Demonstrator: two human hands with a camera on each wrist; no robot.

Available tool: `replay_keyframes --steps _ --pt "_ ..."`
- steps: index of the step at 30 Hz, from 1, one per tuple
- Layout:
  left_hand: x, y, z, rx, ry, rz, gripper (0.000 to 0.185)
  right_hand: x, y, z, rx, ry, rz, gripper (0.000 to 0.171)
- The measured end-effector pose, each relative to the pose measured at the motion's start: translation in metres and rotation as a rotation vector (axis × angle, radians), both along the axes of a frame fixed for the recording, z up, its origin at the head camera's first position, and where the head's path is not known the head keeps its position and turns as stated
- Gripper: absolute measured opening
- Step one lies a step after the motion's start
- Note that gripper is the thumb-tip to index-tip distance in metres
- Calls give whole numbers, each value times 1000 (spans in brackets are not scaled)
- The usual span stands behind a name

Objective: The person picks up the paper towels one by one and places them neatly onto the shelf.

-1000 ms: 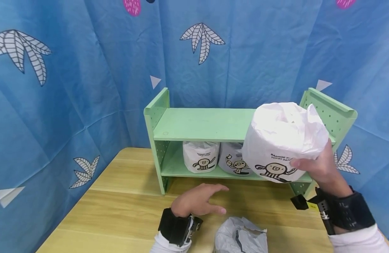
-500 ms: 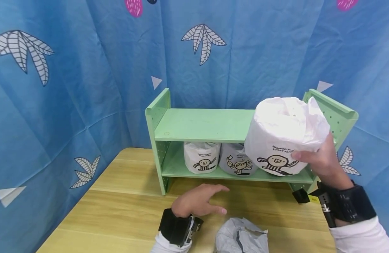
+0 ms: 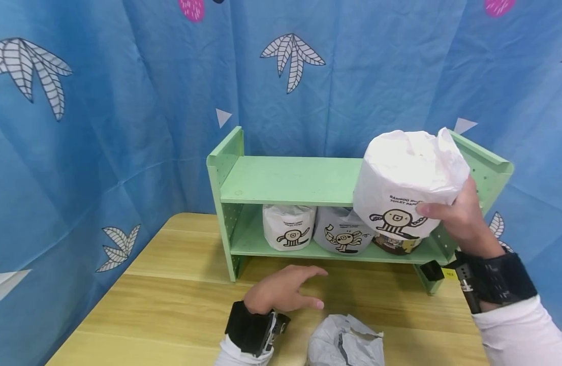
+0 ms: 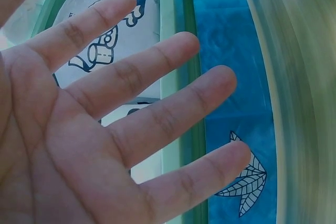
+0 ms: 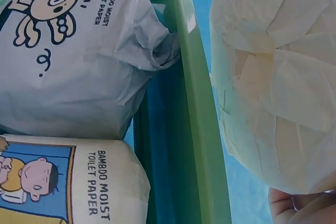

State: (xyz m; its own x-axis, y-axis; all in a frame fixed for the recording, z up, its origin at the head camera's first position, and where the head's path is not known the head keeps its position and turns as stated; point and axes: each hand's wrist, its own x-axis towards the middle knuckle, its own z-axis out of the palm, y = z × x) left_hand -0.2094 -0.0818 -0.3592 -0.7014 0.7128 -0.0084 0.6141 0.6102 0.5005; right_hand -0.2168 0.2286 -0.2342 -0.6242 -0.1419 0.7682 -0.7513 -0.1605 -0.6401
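Fingers of the right hand (image 3: 459, 216) curled round a white paper-wrapped toilet roll with a cartoon print (image 3: 406, 185), holding it upright in the air before the right end of the mint-green two-tier perforated shelf (image 3: 290, 180), about level with its upper board. From the head camera, the left hand (image 3: 283, 295) lay on the pale wooden desk (image 3: 180, 295) with its fingers straight and relaxed, gripping nothing, just in front of the shelf. On the lower tier stood a white wrapped roll (image 3: 289, 227), a grey wrapped roll (image 3: 342, 230) beside it, and a third roll with a coloured label (image 3: 395, 244) partly hidden behind the raised one. A crumpled grey wrapped roll (image 3: 346, 341) sat on the desk near the left wrist. A blue leaf-patterned curtain (image 3: 102, 117) hung behind.

The left wrist camera showed the open palm and spread fingers (image 4: 157, 72), with printed wrappers and the green shelf edge beyond them.

The right wrist camera showed the folded end of the held roll (image 5: 278, 82) just beside the green shelf edge (image 5: 197, 119), and the grey roll (image 5: 73, 61) and labelled roll (image 5: 68, 182) within the lower tier.

By my judgement, three rolls were stowed, one was in hand and not yet set down, and the grey one on the desk remained.
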Motion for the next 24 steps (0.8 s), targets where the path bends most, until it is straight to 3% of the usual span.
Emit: replay_keyframes --steps 14,24 --pt "-3 0 -3 -6 2 -7 65 -12 2 12 20 -67 -54 74" --pt "-3 0 -1 -10 -3 -12 65 -28 7 17 56 -53 -15 69"
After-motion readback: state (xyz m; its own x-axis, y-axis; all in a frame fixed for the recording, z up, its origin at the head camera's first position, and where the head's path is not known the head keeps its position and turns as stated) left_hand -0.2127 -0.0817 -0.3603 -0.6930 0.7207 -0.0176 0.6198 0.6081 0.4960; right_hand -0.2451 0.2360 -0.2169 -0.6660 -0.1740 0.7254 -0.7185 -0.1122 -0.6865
